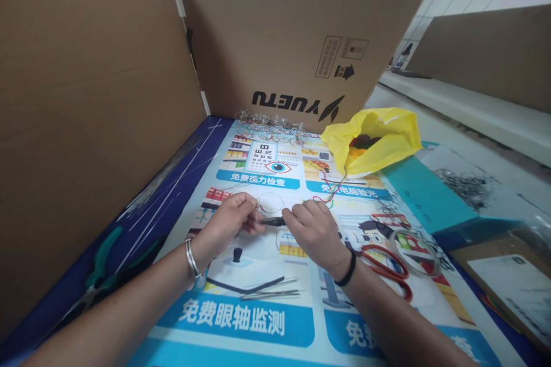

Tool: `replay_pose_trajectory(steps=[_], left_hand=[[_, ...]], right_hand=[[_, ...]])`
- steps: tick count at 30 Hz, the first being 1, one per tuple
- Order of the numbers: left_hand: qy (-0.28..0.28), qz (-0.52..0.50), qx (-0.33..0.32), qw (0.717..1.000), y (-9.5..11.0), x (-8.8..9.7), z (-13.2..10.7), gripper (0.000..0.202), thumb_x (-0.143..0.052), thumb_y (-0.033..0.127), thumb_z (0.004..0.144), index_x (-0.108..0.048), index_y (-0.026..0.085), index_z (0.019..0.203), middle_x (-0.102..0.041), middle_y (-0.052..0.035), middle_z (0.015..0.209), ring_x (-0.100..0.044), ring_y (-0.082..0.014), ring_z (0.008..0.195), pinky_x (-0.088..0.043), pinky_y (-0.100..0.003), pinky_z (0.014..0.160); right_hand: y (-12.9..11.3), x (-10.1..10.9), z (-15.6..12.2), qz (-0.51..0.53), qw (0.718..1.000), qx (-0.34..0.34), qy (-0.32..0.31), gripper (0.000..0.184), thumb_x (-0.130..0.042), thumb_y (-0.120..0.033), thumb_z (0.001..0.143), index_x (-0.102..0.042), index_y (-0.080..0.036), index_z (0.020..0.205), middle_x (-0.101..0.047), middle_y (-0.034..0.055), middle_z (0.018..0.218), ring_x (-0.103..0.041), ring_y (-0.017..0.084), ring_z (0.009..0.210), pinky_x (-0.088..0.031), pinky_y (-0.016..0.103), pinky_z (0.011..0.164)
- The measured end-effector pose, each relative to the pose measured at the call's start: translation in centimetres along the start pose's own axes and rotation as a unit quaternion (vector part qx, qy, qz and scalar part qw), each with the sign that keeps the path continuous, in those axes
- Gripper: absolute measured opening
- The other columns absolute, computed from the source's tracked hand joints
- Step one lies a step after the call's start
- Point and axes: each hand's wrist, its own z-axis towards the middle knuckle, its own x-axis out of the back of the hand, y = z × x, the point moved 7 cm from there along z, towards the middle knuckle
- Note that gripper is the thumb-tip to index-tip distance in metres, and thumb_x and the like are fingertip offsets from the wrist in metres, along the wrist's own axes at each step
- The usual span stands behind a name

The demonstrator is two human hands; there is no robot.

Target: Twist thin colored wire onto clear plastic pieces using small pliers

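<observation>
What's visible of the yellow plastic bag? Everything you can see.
The yellow bag looks like thin, crumpled plastic. Its mouth gapes open, showing orange and dark contents. It sits at the far right of the blue-and-white printed poster, before the brown cardboard panel; thin coloured strands meet its near edge.

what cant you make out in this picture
Dark tool: head view, handles hidden by the right hand.
Wire loop: head view, too fine to see how the left hand grips it.
Yellow bag: head view, lower contents hidden by its folds.
White label: head view, print too blurred to read.
</observation>
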Motion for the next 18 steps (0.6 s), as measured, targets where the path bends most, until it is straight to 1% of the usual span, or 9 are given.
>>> replay_pose_trajectory(steps=[3, 6, 9, 12, 15, 18], left_hand=[[-0.002, 0.022, -0.038, 0.999, 0.6, 0.1, 0.0, 0.022, -0.051, 0.037, 0.082, -0.048, 0.017, 0.072, -0.062, 0.0003, 0.064, -0.062, -0.0120, 0.053, -0.045, -0.021, 0.048], [-0.010, 0.072, -0.089, 0.993, 1.4, 0.1, 0.0, 0.021, -0.048, 0.037, 0.083, -0.049, 0.018, 0.074, -0.063, 0.0002, 0.068, -0.061, -0.0118, 0.056, -0.047, -0.022, 0.053], [-0.015, 0.130, -0.143, 0.981, 2.2, 0.2, -0.2, 0.020, -0.046, 0.035, 0.085, -0.052, 0.018, 0.075, -0.063, -0.0004, 0.072, -0.060, -0.0117, 0.061, -0.047, -0.023, 0.058], [-0.018, 0.177, -0.184, 0.967, 2.8, 0.0, -0.6, 0.020, -0.045, 0.032, 0.086, -0.055, 0.018, 0.076, -0.062, -0.0001, 0.070, -0.058, -0.0110, 0.062, -0.046, -0.022, 0.060], [-0.023, 0.199, -0.201, 0.959, 3.1, -0.1, -0.8, 0.019, -0.045, 0.030, 0.086, -0.057, 0.018, 0.077, -0.062, -0.0002, 0.071, -0.057, -0.0109, 0.064, -0.045, -0.022, 0.062], [-0.029, 0.204, -0.202, 0.957, 3.0, -0.1, -0.8, 0.020, -0.044, 0.030, 0.086, -0.056, 0.018, 0.077, -0.062, -0.0003, 0.071, -0.058, -0.0114, 0.065, -0.046, -0.022, 0.062]], right_hand=[[0.0, -0.2, 0.1, 0.013, 1.000, -0.013, -0.018, 0.012, -0.048, -0.016, 0.088, -0.060, -0.018, 0.089, -0.053, 0.0026, 0.071, -0.042, 0.017, 0.071, -0.028, 0.033, 0.066], [0.1, -0.7, 0.2, 0.036, 0.998, -0.027, -0.053, 0.008, -0.052, -0.016, 0.085, -0.058, -0.019, 0.079, -0.053, 0.0023, 0.069, -0.043, 0.017, 0.070, -0.028, 0.031, 0.065], [0.3, -1.4, 0.2, 0.065, 0.993, -0.050, -0.089, 0.009, -0.057, -0.018, 0.082, -0.056, -0.019, 0.073, -0.055, 0.0015, 0.069, -0.047, 0.017, 0.069, -0.029, 0.030, 0.063], [0.4, -1.8, 0.2, 0.093, 0.986, -0.071, -0.118, 0.009, -0.060, -0.021, 0.080, -0.057, -0.020, 0.072, -0.058, 0.0009, 0.069, -0.051, 0.016, 0.069, -0.031, 0.028, 0.062], [0.6, -2.0, 0.2, 0.114, 0.978, -0.092, -0.147, 0.008, -0.063, -0.022, 0.079, -0.059, -0.019, 0.072, -0.060, 0.0005, 0.070, -0.053, 0.015, 0.069, -0.033, 0.026, 0.060], [0.6, -2.2, 0.1, 0.130, 0.972, -0.103, -0.167, 0.008, -0.063, -0.023, 0.079, -0.059, -0.020, 0.073, -0.061, -0.0003, 0.071, -0.055, 0.014, 0.070, -0.033, 0.025, 0.059]])
